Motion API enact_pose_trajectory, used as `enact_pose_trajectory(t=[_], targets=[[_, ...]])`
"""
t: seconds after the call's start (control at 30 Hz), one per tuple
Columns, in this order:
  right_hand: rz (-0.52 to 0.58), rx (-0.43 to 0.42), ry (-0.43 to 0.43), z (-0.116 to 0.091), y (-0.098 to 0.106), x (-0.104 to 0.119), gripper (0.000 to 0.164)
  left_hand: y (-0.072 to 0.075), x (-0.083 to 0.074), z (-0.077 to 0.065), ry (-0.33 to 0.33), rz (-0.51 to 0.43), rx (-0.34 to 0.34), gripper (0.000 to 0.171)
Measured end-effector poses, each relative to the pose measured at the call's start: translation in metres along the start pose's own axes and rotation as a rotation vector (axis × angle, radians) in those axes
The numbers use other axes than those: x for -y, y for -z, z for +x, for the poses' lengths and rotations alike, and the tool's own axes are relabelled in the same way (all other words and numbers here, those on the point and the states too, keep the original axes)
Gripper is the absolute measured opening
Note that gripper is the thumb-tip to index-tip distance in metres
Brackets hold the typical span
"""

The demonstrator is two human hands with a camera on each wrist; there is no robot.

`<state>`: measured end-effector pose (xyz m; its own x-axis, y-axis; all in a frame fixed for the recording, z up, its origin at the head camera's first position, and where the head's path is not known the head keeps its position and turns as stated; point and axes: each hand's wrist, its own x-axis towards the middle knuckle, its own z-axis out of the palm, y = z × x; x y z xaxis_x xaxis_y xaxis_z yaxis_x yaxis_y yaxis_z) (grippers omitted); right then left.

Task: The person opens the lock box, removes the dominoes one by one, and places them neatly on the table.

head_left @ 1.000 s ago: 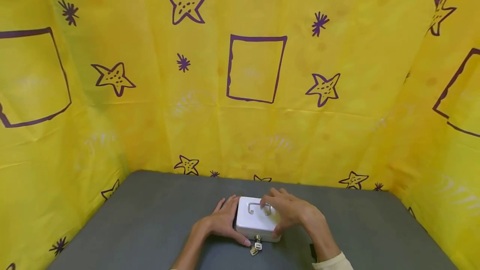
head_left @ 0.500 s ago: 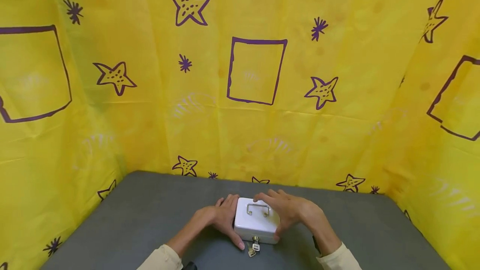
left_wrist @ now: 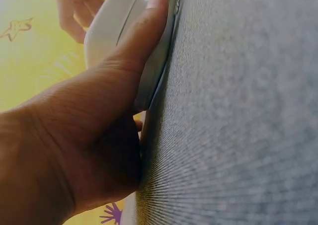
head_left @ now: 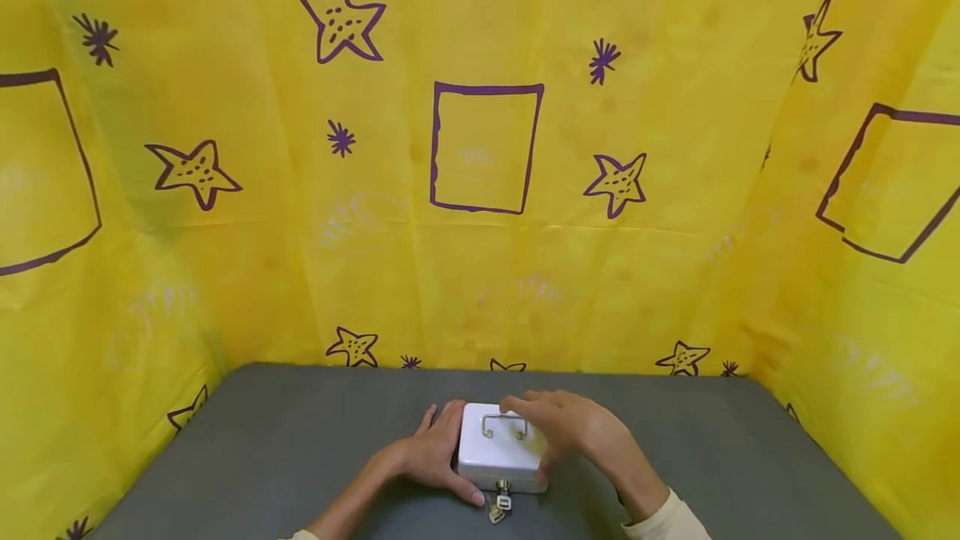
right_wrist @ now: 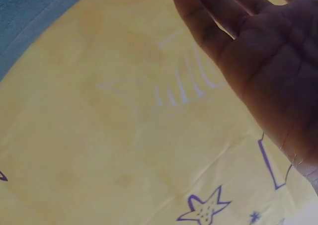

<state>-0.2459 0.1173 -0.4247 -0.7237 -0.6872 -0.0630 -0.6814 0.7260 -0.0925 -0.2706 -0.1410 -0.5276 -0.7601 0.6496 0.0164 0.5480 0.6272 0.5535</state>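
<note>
A small white cash box (head_left: 487, 455) stands on the grey table with its lid down. A wire handle (head_left: 504, 417) rises from the lid, and keys (head_left: 498, 508) hang from the front lock. Against its left side rests my left hand (head_left: 433, 454), fingers pointing back and thumb reaching along the front. The left wrist view has that thumb (left_wrist: 144, 31) lying straight across the box's face. My right hand (head_left: 570, 427) arches over the right side, thumb near the front right corner, fingertips by the handle. In the right wrist view its palm (right_wrist: 278, 51) shows without the box.
The grey tabletop (head_left: 315, 415) spreads around the box on all sides. Yellow cloth (head_left: 375, 265) printed with purple stars and squares hangs behind the table and along both sides.
The right hand's fingertips have shifted left from the right end of the handle to just behind its middle. The left hand stays beside the box. The head view has swung slightly.
</note>
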Motion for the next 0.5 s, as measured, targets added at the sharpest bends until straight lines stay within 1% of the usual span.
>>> enact_pose_trajectory(t=[0.17, 0.3, 0.33, 0.4, 0.5], targets=[[0.002, -0.032, -0.007, 0.0013, -0.0023, 0.0013, 0.083, -0.0002, 0.0003, -0.0039, 0.007, -0.01, -0.014, 0.113], [0.016, -0.028, -0.008, 0.0035, -0.0015, 0.0042, 0.077, 0.0026, 0.0006, -0.0081, 0.024, 0.001, 0.02, 0.122], [0.018, -0.024, -0.01, 0.0037, -0.0015, 0.0044, 0.076, 0.0024, 0.001, -0.0085, 0.028, 0.004, 0.042, 0.124], [0.021, -0.013, -0.019, 0.0032, -0.0014, 0.0039, 0.076, 0.0011, 0.0024, -0.0076, 0.024, 0.007, 0.068, 0.127], [0.035, 0.01, -0.044, 0.0007, -0.0014, 0.0006, 0.074, -0.0016, 0.0047, -0.0033, 0.009, 0.013, 0.079, 0.126]])
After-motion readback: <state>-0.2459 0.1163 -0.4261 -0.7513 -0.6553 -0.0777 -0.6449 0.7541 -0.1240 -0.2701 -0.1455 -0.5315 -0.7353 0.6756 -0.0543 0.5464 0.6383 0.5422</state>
